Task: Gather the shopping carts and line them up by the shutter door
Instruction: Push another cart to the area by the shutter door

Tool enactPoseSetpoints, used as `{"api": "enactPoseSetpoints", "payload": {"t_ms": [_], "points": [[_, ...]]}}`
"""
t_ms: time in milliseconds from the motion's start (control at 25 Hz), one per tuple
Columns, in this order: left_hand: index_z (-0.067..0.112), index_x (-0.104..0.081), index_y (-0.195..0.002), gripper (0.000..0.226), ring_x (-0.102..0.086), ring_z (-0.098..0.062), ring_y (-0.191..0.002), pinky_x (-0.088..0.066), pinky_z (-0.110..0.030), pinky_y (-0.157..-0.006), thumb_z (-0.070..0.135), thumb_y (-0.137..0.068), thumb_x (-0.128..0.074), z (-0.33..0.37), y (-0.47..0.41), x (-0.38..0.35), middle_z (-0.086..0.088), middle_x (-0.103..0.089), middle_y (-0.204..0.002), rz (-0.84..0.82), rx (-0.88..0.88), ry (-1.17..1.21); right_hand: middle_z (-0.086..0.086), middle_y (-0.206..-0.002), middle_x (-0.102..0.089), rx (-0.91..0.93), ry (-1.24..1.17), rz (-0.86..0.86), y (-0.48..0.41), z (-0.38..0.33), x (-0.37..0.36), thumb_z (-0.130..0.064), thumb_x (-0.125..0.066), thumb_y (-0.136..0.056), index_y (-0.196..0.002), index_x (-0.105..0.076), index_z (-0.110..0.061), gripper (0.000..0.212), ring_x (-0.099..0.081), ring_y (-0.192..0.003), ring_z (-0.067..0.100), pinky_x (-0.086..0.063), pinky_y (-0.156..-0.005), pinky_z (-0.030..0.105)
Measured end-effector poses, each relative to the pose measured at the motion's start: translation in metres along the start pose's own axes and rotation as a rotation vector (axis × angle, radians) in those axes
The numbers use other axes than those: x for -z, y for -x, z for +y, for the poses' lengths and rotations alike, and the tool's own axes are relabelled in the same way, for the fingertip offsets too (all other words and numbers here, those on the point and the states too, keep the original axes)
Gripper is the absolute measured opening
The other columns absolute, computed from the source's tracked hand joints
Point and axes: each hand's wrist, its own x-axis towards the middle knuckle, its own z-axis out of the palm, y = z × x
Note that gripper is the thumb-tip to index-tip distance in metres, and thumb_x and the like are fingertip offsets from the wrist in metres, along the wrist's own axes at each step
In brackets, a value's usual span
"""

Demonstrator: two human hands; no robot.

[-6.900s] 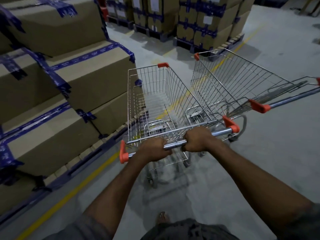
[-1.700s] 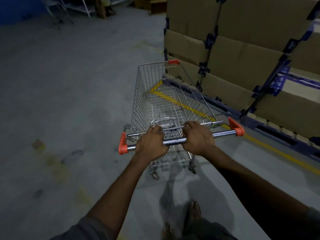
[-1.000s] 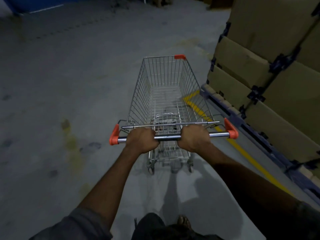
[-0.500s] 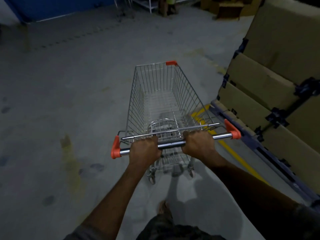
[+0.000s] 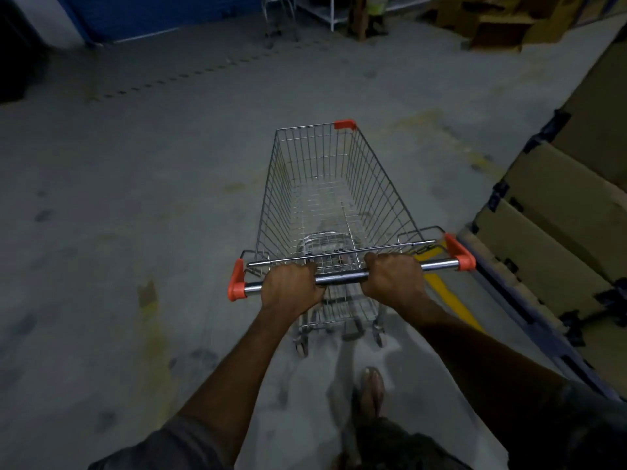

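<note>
- One view: wide-angle camera worn on the person's head, at standing height, facing forward and pitched steeply down.
- Nearest: both forearms enter from the bottom edge; left hand (image 5: 291, 287) and right hand (image 5: 393, 278) sit just below frame centre, gripping the chrome handle bar with orange end caps (image 5: 341, 278).
- The silver wire shopping cart (image 5: 375, 198) extends away from the lens up the centre line, seen from above and behind.
- A foot (image 5: 373, 385) shows almost straight below the lens.
- Far field: grey concrete floor (image 5: 135, 164) stretches to a blue wall (image 5: 152, 11) at the top edge.
- Right edge: stacked brown cardboard boxes (image 5: 559, 212), close by, lines bowed by the lens.
</note>
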Motion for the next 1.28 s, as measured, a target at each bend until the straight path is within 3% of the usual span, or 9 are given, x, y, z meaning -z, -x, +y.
{"api": "enactPoseSetpoints", "payload": {"t_ms": [200, 400, 480, 600, 720, 920, 1040, 1200, 1280], "points": [[0.021, -0.073, -0.081, 0.029, -0.066, -0.028, -0.052, -0.049, -0.029, -0.050, 0.047, -0.069, -0.073, -0.040, -0.088, -0.018, -0.003, -0.067, -0.060, -0.011, 0.034, -0.003, 0.002, -0.052, -0.062, 0.078, -0.027, 0.061, -0.104, 0.004, -0.020, -0.033, -0.083, -0.045, -0.067, -0.065, -0.016, 0.033, -0.059, -0.042, 0.026, -0.046, -0.047, 0.026], [0.022, -0.074, -0.093, 0.038, -0.072, -0.028, -0.082, -0.053, -0.031, -0.068, 0.053, -0.075, -0.061, -0.076, -0.186, -0.029, -0.005, -0.075, -0.085, -0.117, 0.053, -0.022, 0.004, -0.084, -0.074, 0.142, -0.025, -0.062, -0.209, 0.007, -0.024, -0.040, -0.066, -0.077, -0.095, -0.068, -0.018, 0.029, -0.071, -0.077, 0.029, -0.049, -0.066, 0.031], [0.024, -0.073, -0.096, 0.042, -0.071, -0.027, -0.091, -0.053, -0.032, -0.075, 0.055, -0.074, -0.056, -0.093, -0.224, -0.038, -0.003, -0.076, -0.093, -0.165, 0.064, 0.032, 0.005, -0.083, -0.074, 0.142, -0.066, -0.052, -0.250, 0.010, -0.031, -0.038, -0.066, -0.074, -0.090, -0.069, -0.017, 0.027, -0.072, -0.077, 0.031, -0.050, -0.066, 0.031], [0.026, -0.070, -0.091, 0.043, -0.071, -0.026, -0.090, -0.052, -0.032, -0.072, 0.058, -0.073, -0.048, -0.118, -0.278, -0.049, -0.001, -0.075, -0.091, -0.192, 0.035, 0.105, 0.006, -0.078, -0.073, 0.130, -0.138, -0.081, -0.309, 0.013, -0.041, -0.035, -0.068, -0.067, -0.082, -0.069, -0.017, 0.023, -0.070, -0.073, 0.031, -0.051, -0.063, 0.032], [0.026, -0.066, -0.086, 0.044, -0.070, -0.026, -0.079, -0.047, -0.031, -0.063, 0.060, -0.073, -0.042, -0.143, -0.325, -0.065, -0.002, -0.074, -0.081, -0.101, -0.003, 0.145, 0.008, -0.092, -0.068, 0.178, -0.116, -0.055, -0.371, 0.017, -0.050, -0.045, -0.074, -0.063, -0.091, -0.072, -0.015, 0.041, -0.063, -0.088, 0.030, -0.052, -0.071, 0.036], [0.025, -0.073, -0.086, 0.028, -0.060, -0.019, -0.092, -0.046, -0.031, -0.067, 0.048, -0.074, -0.062, -0.190, -0.421, -0.093, 0.006, -0.062, -0.098, -0.013, -0.064, 0.185, 0.009, -0.115, -0.057, 0.223, -0.118, 0.037, -0.479, 0.014, -0.062, -0.056, -0.056, -0.070, -0.102, -0.070, -0.013, 0.056, -0.053, -0.100, 0.029, -0.050, -0.079, 0.042], [0.025, -0.074, -0.094, 0.032, -0.053, -0.016, -0.106, -0.048, -0.030, -0.077, 0.048, -0.072, -0.068, -0.221, -0.481, -0.105, 0.008, -0.055, -0.120, -0.049, -0.044, 0.226, 0.008, -0.107, -0.062, 0.220, -0.130, 0.035, -0.546, 0.007, -0.068, -0.047, -0.039, -0.066, -0.095, -0.070, -0.012, 0.055, -0.060, -0.094, 0.031, -0.052, -0.072, 0.039], [0.023, -0.072, -0.102, 0.044, -0.054, -0.018, -0.114, -0.053, -0.036, -0.088, 0.054, -0.071, -0.067, -0.260, -0.561, -0.118, 0.009, -0.052, -0.131, -0.169, 0.005, 0.297, 0.004, -0.105, -0.063, 0.205, -0.138, -0.030, -0.633, 0.001, -0.073, -0.046, -0.050, -0.061, -0.091, -0.072, -0.016, 0.048, -0.065, -0.090, 0.030, -0.053, -0.068, 0.036], [0.023, -0.073, -0.106, 0.049, -0.056, -0.019, -0.115, -0.052, -0.035, -0.089, 0.056, -0.072, -0.064, -0.279, -0.602, -0.125, 0.009, -0.053, -0.129, -0.206, 0.004, 0.309, 0.004, -0.108, -0.063, 0.208, -0.127, -0.034, -0.677, -0.001, -0.076, -0.055, -0.043, -0.064, -0.093, -0.072, -0.017, 0.055, -0.066, -0.089, 0.028, -0.051, -0.067, 0.035]]}}
